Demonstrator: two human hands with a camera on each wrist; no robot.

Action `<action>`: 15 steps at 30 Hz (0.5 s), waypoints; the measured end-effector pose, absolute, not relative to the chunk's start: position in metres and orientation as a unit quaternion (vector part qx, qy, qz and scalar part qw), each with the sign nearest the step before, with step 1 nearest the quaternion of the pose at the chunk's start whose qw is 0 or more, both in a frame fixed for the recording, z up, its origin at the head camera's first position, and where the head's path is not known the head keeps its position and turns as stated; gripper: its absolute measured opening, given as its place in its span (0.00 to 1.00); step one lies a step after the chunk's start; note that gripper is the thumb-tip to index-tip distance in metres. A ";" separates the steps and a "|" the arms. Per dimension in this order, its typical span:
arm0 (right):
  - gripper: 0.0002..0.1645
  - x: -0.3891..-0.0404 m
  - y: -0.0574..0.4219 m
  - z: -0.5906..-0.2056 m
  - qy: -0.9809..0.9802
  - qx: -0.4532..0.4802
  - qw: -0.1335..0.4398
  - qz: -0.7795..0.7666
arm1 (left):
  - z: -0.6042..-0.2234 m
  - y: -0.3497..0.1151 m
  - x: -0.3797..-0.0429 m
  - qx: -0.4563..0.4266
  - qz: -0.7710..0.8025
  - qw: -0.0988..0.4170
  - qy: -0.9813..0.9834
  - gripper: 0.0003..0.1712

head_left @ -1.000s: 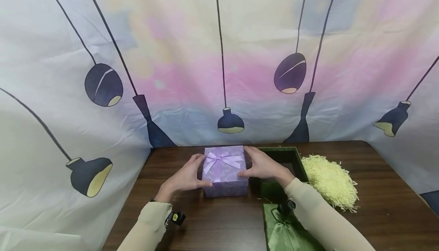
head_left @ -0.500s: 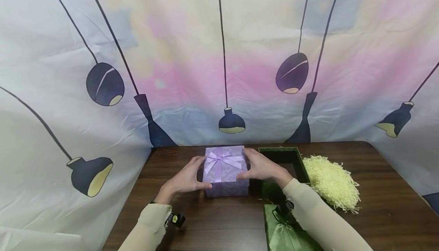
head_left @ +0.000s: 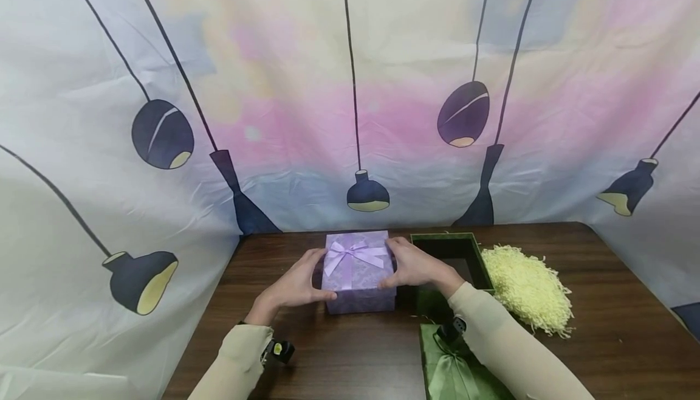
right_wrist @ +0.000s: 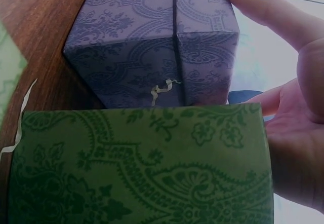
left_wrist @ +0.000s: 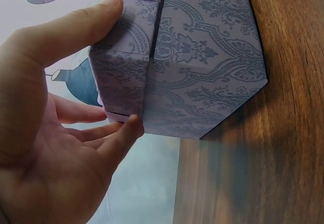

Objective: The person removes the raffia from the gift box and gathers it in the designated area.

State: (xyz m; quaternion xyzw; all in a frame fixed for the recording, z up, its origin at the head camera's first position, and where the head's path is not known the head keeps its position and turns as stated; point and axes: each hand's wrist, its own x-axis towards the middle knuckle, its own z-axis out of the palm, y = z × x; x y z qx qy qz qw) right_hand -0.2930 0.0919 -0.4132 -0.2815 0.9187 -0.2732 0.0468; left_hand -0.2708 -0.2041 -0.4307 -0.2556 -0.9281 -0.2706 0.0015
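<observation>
Left hand (head_left: 292, 281): thumb and fingers bent round the left side of the purple lid (left_wrist: 121, 62), thumb near the front edge. Right hand (head_left: 418, 263): clasps the same lid from the right, thumb at the front. Lid sits on the purple box (head_left: 361, 304), which stands upright on the table, a dark seam between lid and body. Damask pattern on its walls; lilac bow (head_left: 348, 254) on top.

Right fingers partly hidden: in the right wrist view the green box (right_wrist: 142, 163) covers part of that hand. A pale paper strand (right_wrist: 162, 88) shows there against the purple wall (cannot tell which box it clings to). Green box stands just right of the purple one, its interior too dark to make out well. Yellow shredded paper (head_left: 525, 287) heaped at its right. Nearer the person, a green lid (head_left: 429, 357) with a satin bow, cut off by the bottom edge and partly under the right sleeve (head_left: 514, 339).

Surface: dark brown wood-grain table (head_left: 355, 351). Behind and leftward, creased pastel cloth (head_left: 306, 53), printed with dark hanging lamps.
</observation>
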 end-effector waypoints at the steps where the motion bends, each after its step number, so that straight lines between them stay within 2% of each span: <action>1: 0.68 -0.293 0.091 -0.413 0.919 -0.279 0.050 -0.275 | -0.431 -0.204 -0.271 -0.254 -0.272 0.001 -0.928 0.59; 15: 0.69 -0.290 0.087 -0.411 0.925 -0.264 0.064 -0.267 | -0.434 -0.205 -0.270 -0.248 -0.289 0.000 -0.925 0.59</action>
